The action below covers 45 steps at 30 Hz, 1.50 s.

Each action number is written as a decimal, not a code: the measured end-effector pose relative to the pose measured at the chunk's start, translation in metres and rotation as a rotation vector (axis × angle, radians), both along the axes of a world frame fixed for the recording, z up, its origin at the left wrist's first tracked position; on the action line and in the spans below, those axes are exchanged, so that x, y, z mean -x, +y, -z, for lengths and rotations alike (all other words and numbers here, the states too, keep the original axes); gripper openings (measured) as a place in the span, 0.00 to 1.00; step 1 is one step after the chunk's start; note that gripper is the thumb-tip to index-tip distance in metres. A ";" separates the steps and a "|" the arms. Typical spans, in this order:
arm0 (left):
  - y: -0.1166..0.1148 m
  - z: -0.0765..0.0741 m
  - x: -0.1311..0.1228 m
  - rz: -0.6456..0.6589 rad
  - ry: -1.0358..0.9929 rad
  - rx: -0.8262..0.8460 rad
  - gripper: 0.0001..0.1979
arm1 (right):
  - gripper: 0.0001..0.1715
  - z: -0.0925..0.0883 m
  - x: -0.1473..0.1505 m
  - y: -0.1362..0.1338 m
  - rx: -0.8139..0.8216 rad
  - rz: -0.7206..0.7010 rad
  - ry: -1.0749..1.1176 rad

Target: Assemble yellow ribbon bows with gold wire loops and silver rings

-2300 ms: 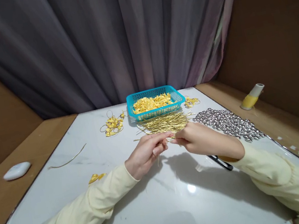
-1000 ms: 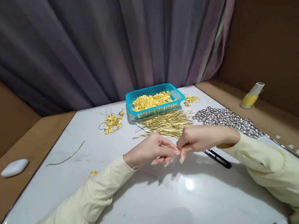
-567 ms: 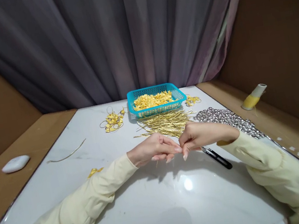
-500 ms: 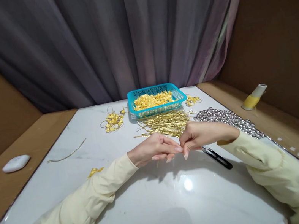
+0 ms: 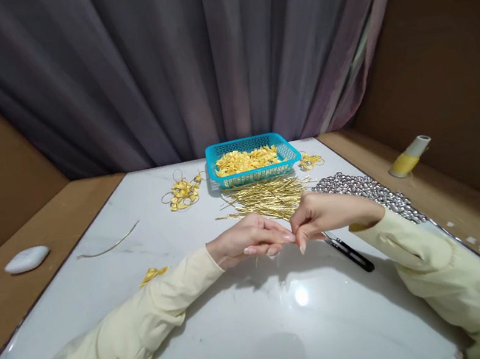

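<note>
Over the middle of the white marbled table, my left hand [image 5: 253, 239] and my right hand [image 5: 316, 217] meet at the fingertips, both closed in a pinch. What lies between the fingers is hidden; a thin gold end shows faintly below my left hand. Just beyond them spreads a pile of gold wire ties [image 5: 269, 198]. Under and beside my right hand lies a tool with a black handle [image 5: 353, 257], its metal tip partly covered. A yellow ribbon bow [image 5: 153, 274] rests by my left sleeve.
A blue basket [image 5: 256, 175] of yellow ribbon pieces stands at the back. Ribbon bows with wire loops [image 5: 183, 193] lie left of it, more bows [image 5: 310, 159] right. Silver beads [image 5: 370, 193] spread rightward. A single gold wire [image 5: 110, 248], white object [image 5: 27, 260] and yellow thread spool [image 5: 409, 157] are at the sides.
Almost nothing differs. Both hands stay pinched together at the same spot, and the whole view has shifted very slightly.
</note>
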State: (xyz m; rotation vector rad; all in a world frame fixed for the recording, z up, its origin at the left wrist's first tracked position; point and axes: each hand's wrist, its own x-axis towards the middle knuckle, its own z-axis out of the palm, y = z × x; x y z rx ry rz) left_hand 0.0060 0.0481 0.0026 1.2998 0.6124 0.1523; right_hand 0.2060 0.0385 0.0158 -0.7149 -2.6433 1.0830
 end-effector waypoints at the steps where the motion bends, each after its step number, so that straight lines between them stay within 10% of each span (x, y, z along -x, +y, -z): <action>1: 0.000 0.000 0.000 0.001 0.004 0.002 0.06 | 0.17 0.001 0.000 0.000 -0.001 -0.002 0.001; 19: -0.011 -0.004 -0.002 -0.067 0.058 -0.215 0.06 | 0.18 0.001 0.000 0.003 0.003 0.016 -0.056; 27: -0.012 -0.005 -0.004 -0.249 0.048 -0.265 0.07 | 0.16 -0.020 -0.026 -0.008 -0.051 0.432 0.017; 35: -0.009 0.003 -0.006 -0.280 0.010 -0.285 0.08 | 0.14 0.026 -0.003 -0.034 0.336 0.633 0.298; 45: -0.013 0.013 -0.014 -0.315 0.033 -0.277 0.09 | 0.15 0.036 0.000 -0.031 0.392 0.643 0.450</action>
